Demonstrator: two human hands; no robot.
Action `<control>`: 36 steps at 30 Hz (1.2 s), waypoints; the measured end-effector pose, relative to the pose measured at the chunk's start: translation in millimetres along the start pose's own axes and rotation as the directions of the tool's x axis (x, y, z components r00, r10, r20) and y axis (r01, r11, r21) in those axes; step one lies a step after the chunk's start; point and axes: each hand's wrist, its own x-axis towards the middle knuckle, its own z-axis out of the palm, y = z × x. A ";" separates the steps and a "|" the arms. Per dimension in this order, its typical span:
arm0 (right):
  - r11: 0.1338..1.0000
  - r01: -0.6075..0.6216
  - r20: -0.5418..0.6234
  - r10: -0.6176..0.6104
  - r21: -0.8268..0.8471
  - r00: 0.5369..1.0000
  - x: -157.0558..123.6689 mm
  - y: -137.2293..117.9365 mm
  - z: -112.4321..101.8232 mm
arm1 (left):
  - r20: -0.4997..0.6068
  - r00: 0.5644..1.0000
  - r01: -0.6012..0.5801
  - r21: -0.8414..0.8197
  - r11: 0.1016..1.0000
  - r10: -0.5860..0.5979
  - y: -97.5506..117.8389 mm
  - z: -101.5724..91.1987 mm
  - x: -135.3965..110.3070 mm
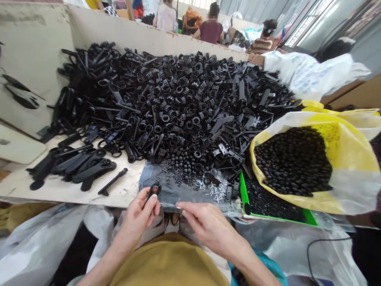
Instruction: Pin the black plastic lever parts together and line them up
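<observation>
At right, a yellow sack (351, 171) holds seemingly black beads (293, 161).

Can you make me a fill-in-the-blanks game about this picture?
A small black ring is pinched in the ____ hand.
The tray at the edge of the board has a ____ rim.
Every part in the big heap is ____.
The plastic sack beside the tray is partly ____.

Missing words: left, green, black, yellow.

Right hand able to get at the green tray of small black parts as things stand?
Probably yes. The right hand rests at the near edge of the denim cloth, just left of the green tray. No pile or container seems to stand between them, and the tray's near rim looks open.
</observation>
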 end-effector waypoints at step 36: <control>0.914 0.378 -0.378 -0.404 -0.145 0.833 39.6 -13.9 39.4 | -0.144 0.971 0.081 -0.554 0.828 -0.191 10.7 15.6 -6.1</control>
